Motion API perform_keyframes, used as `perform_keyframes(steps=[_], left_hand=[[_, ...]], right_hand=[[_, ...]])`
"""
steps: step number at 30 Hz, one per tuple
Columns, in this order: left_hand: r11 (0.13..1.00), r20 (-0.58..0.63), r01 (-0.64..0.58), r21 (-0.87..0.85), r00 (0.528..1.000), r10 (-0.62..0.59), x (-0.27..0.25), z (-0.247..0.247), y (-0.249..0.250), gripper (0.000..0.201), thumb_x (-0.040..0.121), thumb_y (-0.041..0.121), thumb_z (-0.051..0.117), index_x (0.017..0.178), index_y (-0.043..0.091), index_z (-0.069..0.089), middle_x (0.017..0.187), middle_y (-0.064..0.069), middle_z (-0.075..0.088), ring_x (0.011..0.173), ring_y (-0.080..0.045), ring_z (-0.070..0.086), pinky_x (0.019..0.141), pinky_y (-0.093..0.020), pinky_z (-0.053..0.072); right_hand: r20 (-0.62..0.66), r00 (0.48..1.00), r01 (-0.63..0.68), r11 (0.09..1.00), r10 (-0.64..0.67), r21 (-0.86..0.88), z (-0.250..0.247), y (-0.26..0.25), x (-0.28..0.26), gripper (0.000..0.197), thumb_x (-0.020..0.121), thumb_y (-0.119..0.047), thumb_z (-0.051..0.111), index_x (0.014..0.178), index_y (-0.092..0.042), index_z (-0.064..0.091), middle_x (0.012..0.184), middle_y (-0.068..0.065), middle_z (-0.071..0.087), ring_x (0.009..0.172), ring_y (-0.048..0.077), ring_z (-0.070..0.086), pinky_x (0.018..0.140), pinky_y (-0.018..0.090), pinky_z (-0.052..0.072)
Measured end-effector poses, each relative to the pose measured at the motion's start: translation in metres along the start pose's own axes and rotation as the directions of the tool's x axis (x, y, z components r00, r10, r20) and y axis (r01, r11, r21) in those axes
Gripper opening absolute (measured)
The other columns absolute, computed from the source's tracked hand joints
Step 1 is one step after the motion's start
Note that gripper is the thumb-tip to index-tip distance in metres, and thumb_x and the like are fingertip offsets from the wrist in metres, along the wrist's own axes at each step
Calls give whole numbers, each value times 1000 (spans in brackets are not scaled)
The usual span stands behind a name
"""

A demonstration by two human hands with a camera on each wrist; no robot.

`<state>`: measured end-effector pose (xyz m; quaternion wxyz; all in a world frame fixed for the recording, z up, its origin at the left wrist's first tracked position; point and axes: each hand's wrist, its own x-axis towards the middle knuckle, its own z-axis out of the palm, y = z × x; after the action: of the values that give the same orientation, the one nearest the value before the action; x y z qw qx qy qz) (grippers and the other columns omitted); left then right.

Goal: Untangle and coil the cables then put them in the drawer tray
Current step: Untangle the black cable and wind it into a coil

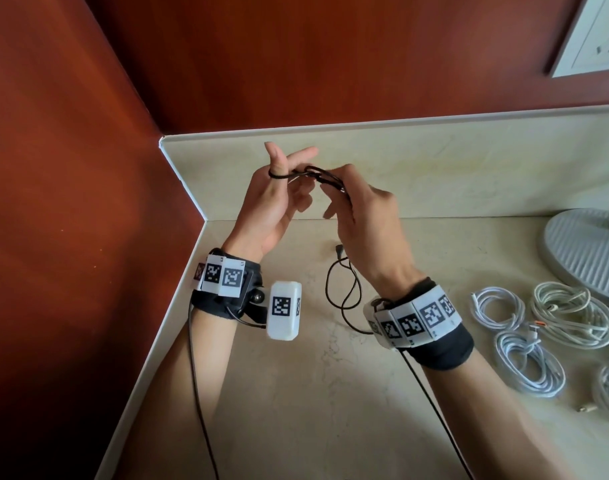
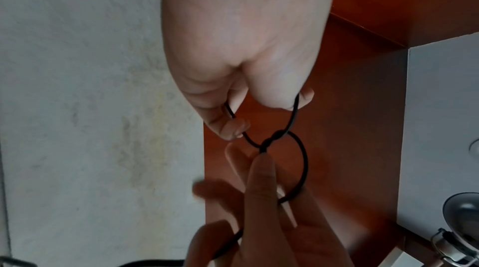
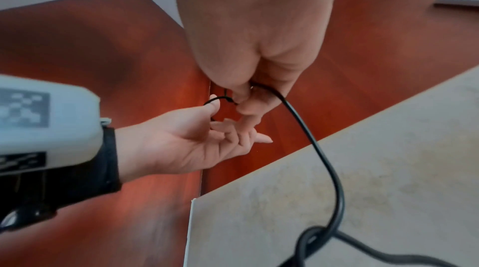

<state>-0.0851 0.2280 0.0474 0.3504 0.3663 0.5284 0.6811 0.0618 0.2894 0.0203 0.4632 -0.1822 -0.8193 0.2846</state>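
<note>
My left hand [image 1: 275, 206] and right hand [image 1: 362, 216] are raised over the back corner of the counter with a thin black cable [image 1: 344, 296] between them. A small loop of it is hooked round my left thumb [image 2: 304, 97] and runs under a left fingertip. My right fingers [image 2: 261, 185] pinch the cable just beside a tight twist [image 2: 272, 140] in the loop. From my right hand [image 3: 246, 35] the black cable [image 3: 324, 158] hangs down to loose loops on the counter. No drawer tray is in view.
Several coiled white cables [image 1: 570, 313] lie on the beige stone counter [image 1: 296, 393] at the right, below a grey ribbed object [image 1: 587, 247]. A small loose connector [image 1: 585, 408] lies near them. Red-brown wood panels [image 1: 88, 168] close the corner, with a wall socket [image 1: 597, 36] at top right.
</note>
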Motion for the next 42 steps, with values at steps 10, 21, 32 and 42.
perform_keyframes(steps=[10, 21, 32, 42], left_hand=[[995, -121, 79, -53, 989, -85, 12, -10, -10, 75, 106, 55, 21, 135, -1, 64, 86, 3, 54, 69, -5, 50, 59, -15, 46], [985, 242, -127, 115, 965, 97, -8, 12, -15, 111, 79, 79, 55, 152, -3, 42, 100, -7, 50, 81, -14, 50, 67, -25, 45], [976, 351, -125, 181, 935, 54, -4, 19, -14, 108, 72, 63, 74, 141, -15, 44, 72, 25, 60, 66, 7, 49, 61, -10, 41], [960, 293, -151, 236, 953, 78, -12, 14, -7, 129, 62, 82, 70, 148, -9, 42, 77, 30, 63, 75, 14, 55, 68, -6, 43]], right_hand=[[200, 972, -133, 990, 123, 38, -19, 6, 12, 17, 96, -12, 66, 79, -12, 66, 64, -5, 69, 51, 14, 52, 54, 16, 36], [263, 852, -508, 588, 453, 629, -33, 21, 18, 16, 91, -1, 73, 96, -10, 61, 71, 12, 68, 48, 14, 33, 47, 22, 27], [-14, 944, -277, 812, 331, 514, -18, 10, 13, 25, 92, -2, 73, 115, -7, 65, 93, 2, 76, 66, 29, 70, 57, 36, 53], [297, 951, -219, 858, 82, 464, -20, 21, 10, 8, 98, -10, 70, 106, -12, 70, 94, 4, 70, 65, 43, 54, 62, 58, 47]])
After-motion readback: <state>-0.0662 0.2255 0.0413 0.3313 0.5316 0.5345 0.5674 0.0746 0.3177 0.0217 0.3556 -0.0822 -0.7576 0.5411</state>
